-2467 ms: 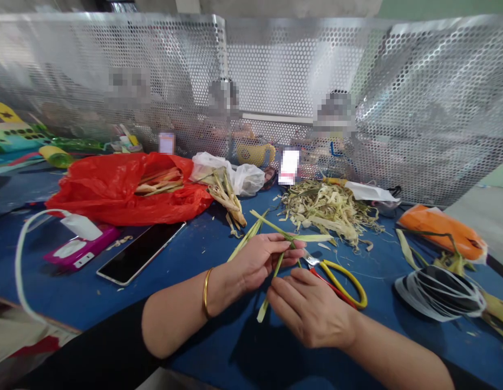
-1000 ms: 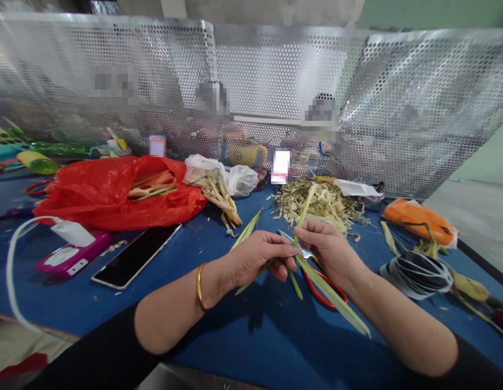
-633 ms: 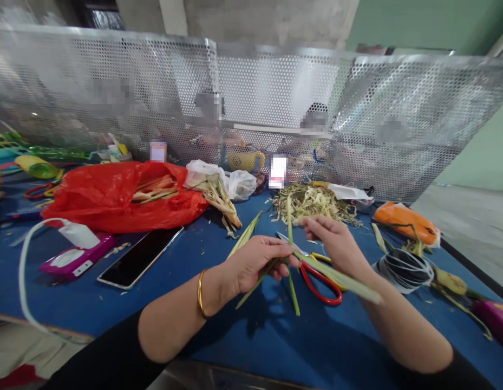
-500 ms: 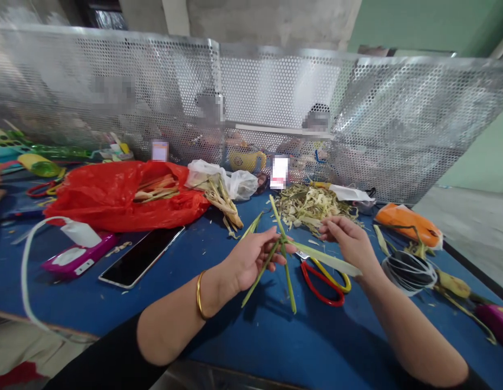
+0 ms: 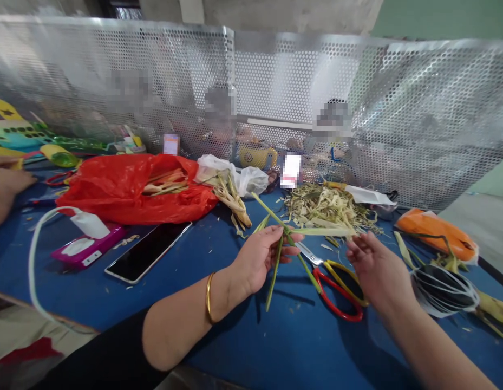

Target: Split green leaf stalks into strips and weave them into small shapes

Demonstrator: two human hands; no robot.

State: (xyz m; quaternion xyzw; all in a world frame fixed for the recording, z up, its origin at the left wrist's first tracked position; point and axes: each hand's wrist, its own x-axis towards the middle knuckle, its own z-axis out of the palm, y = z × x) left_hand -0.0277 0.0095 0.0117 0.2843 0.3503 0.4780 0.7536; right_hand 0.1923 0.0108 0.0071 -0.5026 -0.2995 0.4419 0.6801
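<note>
My left hand (image 5: pixel 264 254), with a gold bangle at the wrist, pinches several crossed green plant strips (image 5: pixel 304 262) at their crossing, above the blue table. One wide, pale strip points right from the crossing; the others slant up left and downward. My right hand (image 5: pixel 377 268) is at the far end of the pale strip, its fingers loosely bent and apart. Whether its fingertips touch the strip, I cannot tell. Scissors (image 5: pixel 339 292) with one red and one yellow handle lie on the table between the hands, partly behind a strip.
Behind the hands lies a heap of shredded plant strips (image 5: pixel 328 208). A red plastic bag (image 5: pixel 100 189), a phone (image 5: pixel 149 252) and a purple power strip (image 5: pixel 89 246) are left. Right are an orange packet (image 5: pixel 438 233) and coiled wire (image 5: pixel 444 290). Another person's hand (image 5: pixel 10 181) shows far left.
The crossed strips have turned in my left hand, and the pale strip now lies nearly level. My right hand has moved right and down to its end. The camera view has shifted slightly.
</note>
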